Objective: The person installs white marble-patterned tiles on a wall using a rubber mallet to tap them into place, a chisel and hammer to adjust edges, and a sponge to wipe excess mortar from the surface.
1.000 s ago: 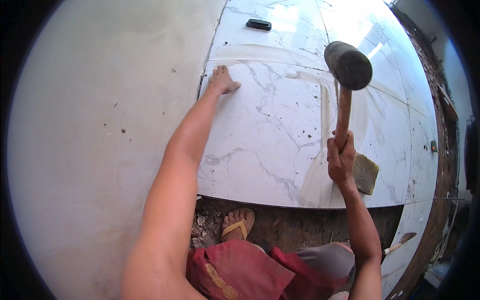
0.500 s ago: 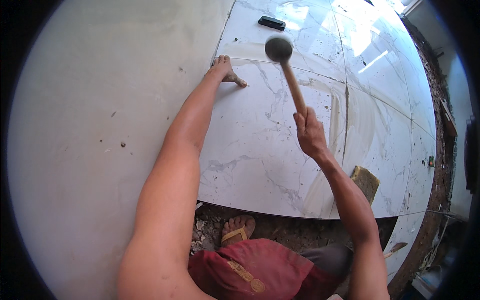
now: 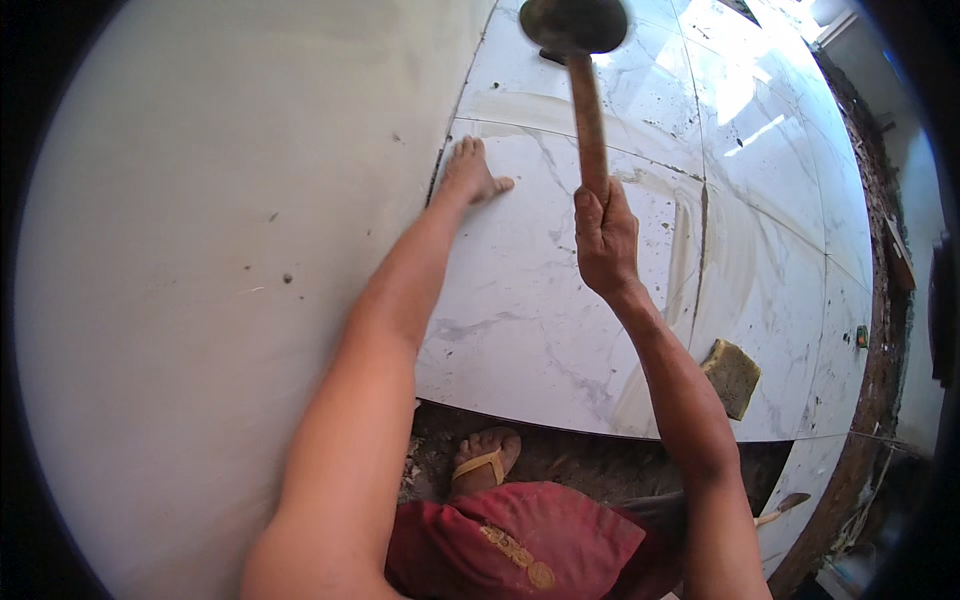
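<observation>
My right hand (image 3: 607,240) is wrapped round the wooden handle of a black-headed rubber mallet (image 3: 590,120), held raised above the floor tiles. With fingers and thumb apart, my left hand (image 3: 473,172) rests on the far left corner of a large white marble-patterned tile (image 3: 530,320), close to the wall. Thin grey smears and specks of dirt mark the tile's surface, mostly along its right and far joints. A worn yellowish sponge (image 3: 732,380) lies on the neighbouring tile, just right of my right forearm.
A smooth pale wall (image 3: 200,200) borders the tiles on the left. Bare dirt (image 3: 570,455) lies below the tile's near edge, by my sandalled foot (image 3: 490,450). A black object (image 3: 552,57) sits partly behind the mallet. A wooden-handled tool (image 3: 785,507) rests at the lower right.
The mallet has risen closer to the view, and its handle now stands more upright. My left hand stays at the tile's corner; the whole view has shifted slightly.
</observation>
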